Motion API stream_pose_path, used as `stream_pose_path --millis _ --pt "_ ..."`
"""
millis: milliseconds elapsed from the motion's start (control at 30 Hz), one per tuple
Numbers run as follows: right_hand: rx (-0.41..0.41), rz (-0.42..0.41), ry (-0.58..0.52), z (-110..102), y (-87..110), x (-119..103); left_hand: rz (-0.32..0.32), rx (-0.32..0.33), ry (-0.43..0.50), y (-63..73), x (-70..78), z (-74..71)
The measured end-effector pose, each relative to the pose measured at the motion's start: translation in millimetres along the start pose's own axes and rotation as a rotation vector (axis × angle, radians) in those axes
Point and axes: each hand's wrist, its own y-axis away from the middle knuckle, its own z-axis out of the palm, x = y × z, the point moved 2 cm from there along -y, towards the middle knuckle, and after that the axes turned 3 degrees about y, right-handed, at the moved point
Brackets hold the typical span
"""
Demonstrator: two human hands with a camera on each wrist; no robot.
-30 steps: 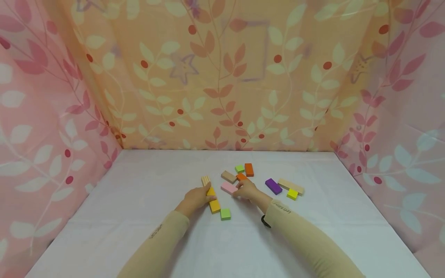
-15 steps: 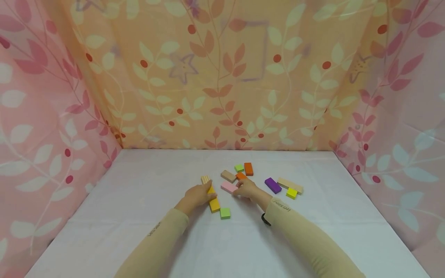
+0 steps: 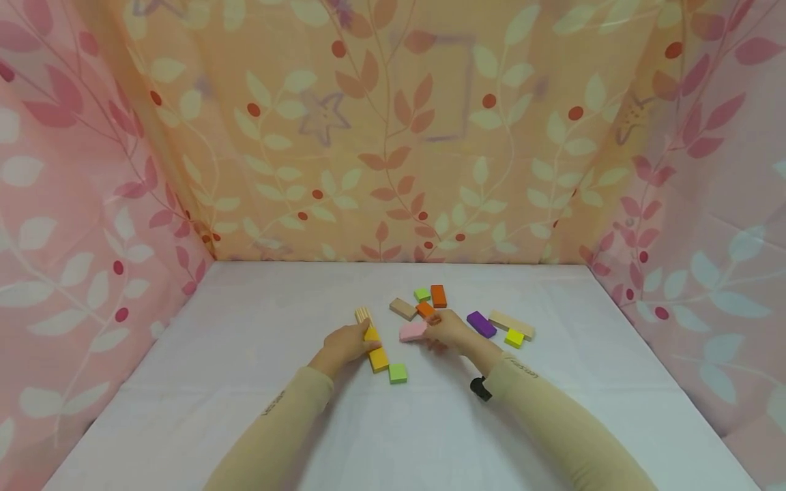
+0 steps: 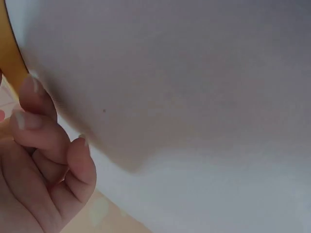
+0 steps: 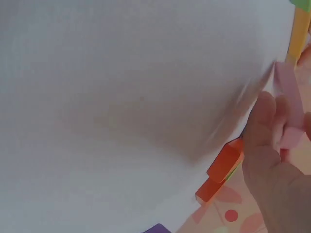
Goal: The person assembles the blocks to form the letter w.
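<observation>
My right hand (image 3: 453, 331) pinches a pink block (image 3: 413, 331) by its right end. In the right wrist view the pink block (image 5: 290, 92) lies between thumb and fingers, tilted. My left hand (image 3: 344, 343) holds a yellow block (image 3: 372, 335) at the left of the group, its fingers partly covering it. A second yellow block (image 3: 379, 360) lies end to end below that one, and a light green block (image 3: 398, 373) sits by its lower corner. Past the far end of the held block shows a pale ribbed piece (image 3: 363, 315). Curled fingers of the left hand (image 4: 43, 160) fill the left wrist view's corner.
Behind the right hand lie a tan block (image 3: 402, 309), an orange block (image 3: 426, 311), a small green block (image 3: 421, 294) and another orange block (image 3: 439, 296). To the right are a purple block (image 3: 482, 324), a long beige block (image 3: 512, 324) and a small yellow block (image 3: 514, 338).
My right hand has shifted slightly right, turning the pink block to a more level line and drawing it away from the tan block. The left hand stays nearly in place on the yellow block.
</observation>
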Motion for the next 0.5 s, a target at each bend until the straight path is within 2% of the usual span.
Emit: stream_pose_path --millis 100,200,367,500 --pt "-0.003 0.027 -0.126 -2.4 1.0 -1.9 -0.005 0.007 0.002 -0.7 -0.1 1.3" --pt "-0.022 0.045 -0.152 -3.2 0.2 -2.3 -0.002 0.013 -0.008 -1.9 -0.2 2.3" --pt "-0.098 -0.011 0.021 1.5 -5.1 0.5 0.008 0.024 -0.034 -0.1 1.5 -0.3" --pt "-0.098 -0.078 0.202 6.0 -8.0 2.1 0.002 0.021 -0.009 2.5 1.6 -0.3"
